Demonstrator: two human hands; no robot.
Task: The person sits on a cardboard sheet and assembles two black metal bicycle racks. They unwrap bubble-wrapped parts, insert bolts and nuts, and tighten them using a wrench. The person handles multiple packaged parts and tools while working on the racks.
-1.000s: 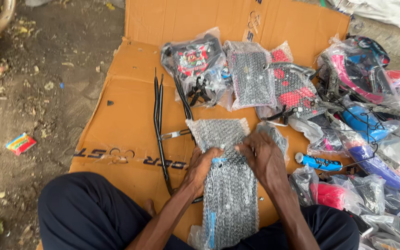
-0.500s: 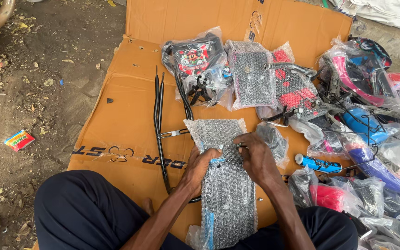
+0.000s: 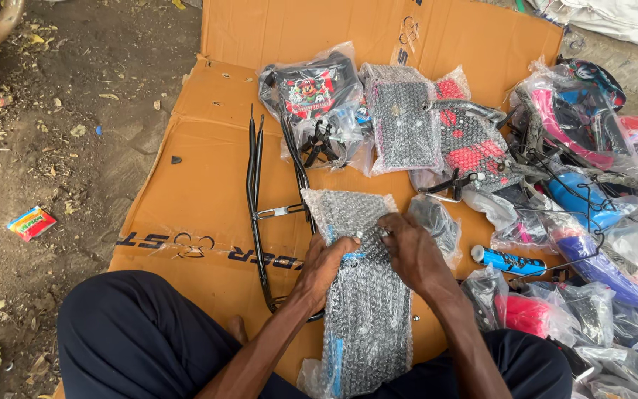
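i have both hands on the bubble-wrapped part (image 3: 363,295), lying near me on the cardboard (image 3: 193,199). my left hand (image 3: 326,262) grips its left edge; my right hand (image 3: 411,251) pinches the wrap, fingers narrow. black frame (image 3: 256,199) lies just left.

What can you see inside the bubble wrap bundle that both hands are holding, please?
Through the bubble wrap bundle, blue strips show near its left edge and lower end. The wrap hides the rest, so the part's shape cannot be told. The left hand and right hand cover its middle.
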